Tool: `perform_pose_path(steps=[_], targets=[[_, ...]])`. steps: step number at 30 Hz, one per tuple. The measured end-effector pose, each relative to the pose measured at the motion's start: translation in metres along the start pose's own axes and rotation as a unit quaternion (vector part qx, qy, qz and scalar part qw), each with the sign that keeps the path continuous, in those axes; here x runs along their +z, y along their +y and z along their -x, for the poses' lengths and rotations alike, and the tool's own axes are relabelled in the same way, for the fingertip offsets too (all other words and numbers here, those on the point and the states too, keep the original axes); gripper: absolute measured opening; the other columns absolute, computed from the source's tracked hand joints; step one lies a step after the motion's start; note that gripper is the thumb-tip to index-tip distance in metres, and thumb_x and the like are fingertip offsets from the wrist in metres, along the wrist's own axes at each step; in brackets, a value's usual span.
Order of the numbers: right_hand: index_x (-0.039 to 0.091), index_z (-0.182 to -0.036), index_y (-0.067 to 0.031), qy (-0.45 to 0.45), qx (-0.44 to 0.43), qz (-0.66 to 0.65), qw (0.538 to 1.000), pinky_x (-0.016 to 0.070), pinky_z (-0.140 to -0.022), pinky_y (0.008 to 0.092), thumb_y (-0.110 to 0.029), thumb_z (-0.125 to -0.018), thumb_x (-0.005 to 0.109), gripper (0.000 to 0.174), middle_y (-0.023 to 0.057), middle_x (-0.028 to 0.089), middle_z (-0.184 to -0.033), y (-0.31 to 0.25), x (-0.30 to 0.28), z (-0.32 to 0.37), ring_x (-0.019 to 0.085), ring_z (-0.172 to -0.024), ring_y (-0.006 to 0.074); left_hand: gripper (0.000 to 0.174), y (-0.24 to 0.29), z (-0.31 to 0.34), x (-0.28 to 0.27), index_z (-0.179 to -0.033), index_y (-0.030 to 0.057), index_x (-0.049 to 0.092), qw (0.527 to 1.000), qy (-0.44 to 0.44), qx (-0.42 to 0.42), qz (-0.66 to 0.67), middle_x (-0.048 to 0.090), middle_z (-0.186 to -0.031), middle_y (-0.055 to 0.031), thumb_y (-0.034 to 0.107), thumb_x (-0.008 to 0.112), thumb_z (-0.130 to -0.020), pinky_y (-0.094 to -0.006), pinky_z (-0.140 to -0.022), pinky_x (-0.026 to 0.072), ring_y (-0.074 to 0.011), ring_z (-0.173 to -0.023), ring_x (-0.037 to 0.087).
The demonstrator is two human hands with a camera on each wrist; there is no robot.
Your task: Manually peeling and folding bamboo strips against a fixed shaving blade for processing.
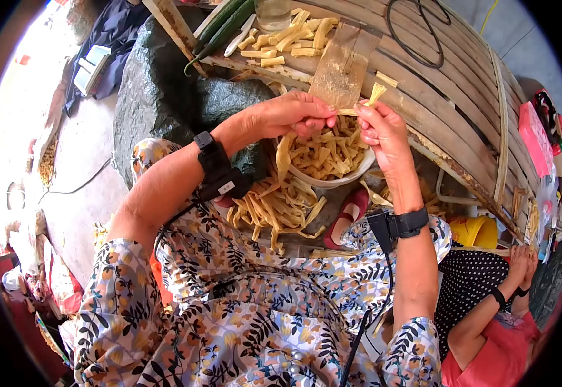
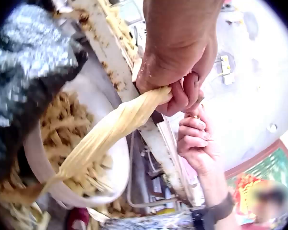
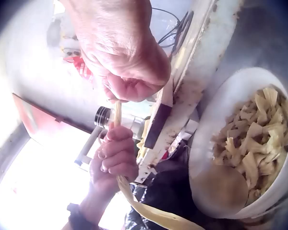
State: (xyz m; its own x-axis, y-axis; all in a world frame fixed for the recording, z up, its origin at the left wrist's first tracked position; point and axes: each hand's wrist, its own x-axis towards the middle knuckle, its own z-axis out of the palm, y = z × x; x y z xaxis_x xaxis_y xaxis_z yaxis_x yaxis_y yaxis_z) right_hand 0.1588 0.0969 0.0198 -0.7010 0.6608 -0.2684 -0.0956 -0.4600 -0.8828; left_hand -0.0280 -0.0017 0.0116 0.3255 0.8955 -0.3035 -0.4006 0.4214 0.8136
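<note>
A long, pale yellow, ribbed strip (image 2: 110, 129) runs through both hands. In the head view the left hand (image 1: 300, 115) grips it with curled fingers, and its tail hangs down beside a white tub (image 2: 36, 148). The right hand (image 1: 384, 132) pinches the strip close to the left fingers; a frayed end (image 1: 376, 95) sticks out above its thumb. Between the hands a short taut stretch shows, also in the right wrist view. Below them the tub holds many short yellow pieces (image 3: 252, 143). A worn wooden board (image 1: 342, 71) lies just beyond the fingers.
Short yellow bundles (image 1: 294, 39), cucumbers (image 1: 226, 26) and a glass jar (image 1: 273, 14) sit on the slatted bench (image 1: 448, 97). More long strips (image 1: 274, 206) are heaped below. Dark plastic sheeting (image 1: 155, 97) stands left; another person's arms (image 1: 487, 316) appear at right, near a yellow bucket (image 1: 474, 231).
</note>
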Motion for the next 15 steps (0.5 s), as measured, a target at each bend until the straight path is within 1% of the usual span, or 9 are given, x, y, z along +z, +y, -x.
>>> perform_pose_path(steps=[2,3,4,7,8,11,12,13,15], targets=[[0.058,-0.085,-0.0020,0.019,-0.006,-0.006,1.000,0.0273,-0.040,0.0153,-0.010,-0.078,0.063,0.012,-0.0014,0.049,-0.063,-0.005,0.002,-0.007,0.038,-0.048,0.0015,0.022,0.009,0.003,0.001,-0.086,0.0017,0.057,0.986,0.066,0.060,-0.140,0.042,-0.057,0.0058,0.021,0.049,-0.090,-0.0169,-0.043,0.0286,-0.0032,-0.049,0.035],[0.058,-0.086,-0.0019,0.028,-0.026,-0.002,0.999,0.0278,-0.040,0.0154,-0.010,-0.079,0.063,0.012,-0.0011,0.049,-0.063,-0.010,0.002,-0.013,0.038,-0.048,0.0017,0.022,0.016,0.005,0.000,-0.088,0.0010,0.058,0.968,0.101,0.091,-0.210,0.044,-0.059,0.0051,0.021,0.049,-0.090,-0.0172,-0.045,0.0309,-0.0036,-0.050,0.037],[0.058,-0.087,-0.0019,0.038,-0.047,0.001,0.998,0.0284,-0.041,0.0154,-0.011,-0.079,0.063,0.013,-0.0009,0.049,-0.064,-0.015,0.001,-0.019,0.038,-0.048,0.0019,0.020,0.025,0.004,-0.005,-0.091,0.0015,0.060,0.948,0.110,0.102,-0.279,0.049,-0.063,0.0037,0.020,0.052,-0.088,-0.0181,-0.050,0.0360,-0.0044,-0.056,0.042],[0.058,-0.086,-0.0020,0.048,-0.107,0.000,0.993,0.0323,-0.043,0.0162,-0.013,-0.080,0.063,0.014,0.0005,0.051,-0.065,-0.022,0.002,-0.038,0.040,-0.049,0.0030,0.018,0.046,-0.007,-0.016,-0.091,0.0025,0.061,0.871,0.216,0.164,-0.410,0.049,-0.063,0.0029,0.017,0.052,-0.087,-0.0186,-0.051,0.0364,-0.0043,-0.056,0.043],[0.058,-0.086,-0.0020,0.054,-0.125,-0.004,0.991,0.0330,-0.044,0.0163,-0.013,-0.080,0.063,0.014,0.0007,0.052,-0.065,-0.024,0.006,-0.045,0.040,-0.049,0.0031,0.018,0.048,-0.017,-0.024,-0.089,0.0017,0.062,0.844,0.248,0.215,-0.425,0.050,-0.063,0.0024,0.017,0.054,-0.085,-0.0185,-0.050,0.0356,-0.0049,-0.056,0.043],[0.058,-0.086,-0.0015,0.081,-0.157,-0.022,0.984,0.0361,-0.044,0.0166,-0.012,-0.080,0.063,0.013,0.0015,0.053,-0.066,-0.025,0.008,-0.070,0.042,-0.050,0.0034,0.020,0.055,-0.035,-0.033,-0.086,0.0005,0.063,0.821,0.306,0.251,-0.412,0.051,-0.063,0.0013,0.018,0.055,-0.083,-0.0204,-0.050,0.0354,-0.0060,-0.056,0.044],[0.059,-0.085,-0.0015,0.095,-0.159,-0.022,0.982,0.0366,-0.044,0.0165,-0.013,-0.080,0.064,0.014,0.0016,0.053,-0.066,-0.025,0.009,-0.075,0.042,-0.050,0.0035,0.021,0.056,-0.040,-0.035,-0.083,0.0005,0.064,0.795,0.332,0.257,-0.439,0.053,-0.063,0.0001,0.020,0.057,-0.082,-0.0216,-0.050,0.0367,-0.0069,-0.056,0.046],[0.059,-0.085,-0.0014,0.109,-0.160,-0.024,0.981,0.0370,-0.044,0.0165,-0.013,-0.079,0.064,0.014,0.0017,0.053,-0.066,-0.024,0.010,-0.079,0.043,-0.051,0.0036,0.021,0.057,-0.044,-0.039,-0.083,0.0006,0.064,0.794,0.337,0.258,-0.436,0.053,-0.063,-0.0002,0.020,0.057,-0.081,-0.0220,-0.051,0.0372,-0.0068,-0.056,0.046],[0.059,-0.085,-0.0014,0.109,-0.162,-0.033,0.980,0.0377,-0.044,0.0166,-0.013,-0.079,0.064,0.014,0.0018,0.054,-0.066,-0.023,0.009,-0.086,0.043,-0.051,0.0037,0.020,0.059,-0.049,-0.041,-0.082,0.0009,0.064,0.793,0.348,0.259,-0.428,0.054,-0.063,-0.0006,0.020,0.058,-0.081,-0.0227,-0.051,0.0381,-0.0068,-0.057,0.047]])
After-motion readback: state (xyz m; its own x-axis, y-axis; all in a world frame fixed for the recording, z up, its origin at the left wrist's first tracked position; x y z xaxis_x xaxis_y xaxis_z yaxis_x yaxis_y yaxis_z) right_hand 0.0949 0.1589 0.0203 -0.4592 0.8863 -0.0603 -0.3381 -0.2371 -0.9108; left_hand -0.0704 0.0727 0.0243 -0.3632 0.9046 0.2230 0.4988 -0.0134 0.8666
